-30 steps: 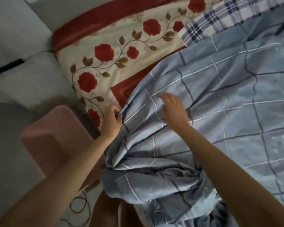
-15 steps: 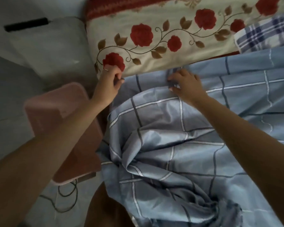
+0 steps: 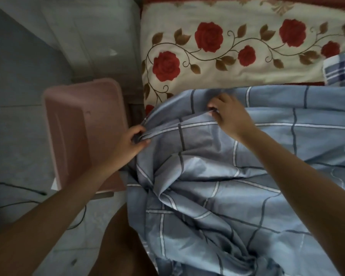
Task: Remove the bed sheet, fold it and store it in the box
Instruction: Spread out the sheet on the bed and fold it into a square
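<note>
While the left hand (image 3: 132,140) keeps its grip closed tight around a bunched corner of the pale blue checked cotton bed sheet (image 3: 227,186), the right hand (image 3: 229,114) pinches the sheet's top edge between thumb and curled fingers a little further along. Between the two grips the hem runs fairly taut. Below them the sheet lies rumpled across the bed and spills over the near side. Beyond its edge shows the cream bed cover printed with red roses (image 3: 237,72), and a blue plaid cloth (image 3: 341,70) peeks in at the far right. The pink plastic storage box (image 3: 82,126) stands on the grey tiled floor (image 3: 18,100), just beside the bed and close to the left hand.

To fold well from here, I would say both grips should hold the hem firmly, find the true corners, and lift the sheet clear so it hangs flat before the edges are matched.

Against half a second ago, the left hand has come down from the rose cover's edge and now has cloth gathered beside the box; the right hand stays on the hem.
</note>
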Available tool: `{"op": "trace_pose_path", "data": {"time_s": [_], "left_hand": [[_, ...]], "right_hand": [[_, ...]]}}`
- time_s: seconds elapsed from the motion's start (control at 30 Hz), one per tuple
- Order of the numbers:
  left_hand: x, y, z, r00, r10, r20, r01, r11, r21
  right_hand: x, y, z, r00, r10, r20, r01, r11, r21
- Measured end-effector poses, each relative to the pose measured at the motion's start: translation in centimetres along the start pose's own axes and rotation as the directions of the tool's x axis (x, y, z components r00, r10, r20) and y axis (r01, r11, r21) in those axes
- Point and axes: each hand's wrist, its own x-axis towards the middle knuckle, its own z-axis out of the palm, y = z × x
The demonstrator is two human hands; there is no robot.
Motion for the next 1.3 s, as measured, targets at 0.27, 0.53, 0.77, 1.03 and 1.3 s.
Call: {"op": "trace_pose_path", "data": {"time_s": [0.27, 0.53, 0.77, 1.03, 1.3], "left_hand": [[1.8, 2.5, -4.5, 0.990, 0.056, -0.126, -0.055, 0.998, 0.010], [6.0, 2.8, -8.1, 0.992, 0.058, -0.114, -0.012, 0.929, 0.371], [5.0, 0.6, -7.2, 0.997, -0.053, -0.050, 0.059, 0.988, 0.142], [3.5, 2.0, -5.8, 0.942, -0.235, -0.241, 0.216, 0.971, -0.104], [6.1, 2.4, -5.8, 0.875, -0.337, -0.347, 0.413, 0.894, 0.174]], "right_hand": [[3.2, -1.2, -3.4, 0.985, 0.143, -0.096, -0.102, 0.933, 0.344], [6.0, -1.9, -2.3, 0.964, 0.228, 0.138, -0.263, 0.893, 0.366], [5.7, -4.1, -0.8, 0.953, 0.301, -0.028, -0.297, 0.951, 0.087], [6.2, -3.5, -1.5, 0.935, 0.349, 0.062, -0.350, 0.887, 0.302], [8.4, -4.4, -1.2, 0.941, 0.335, -0.051, -0.300, 0.894, 0.333]]}}
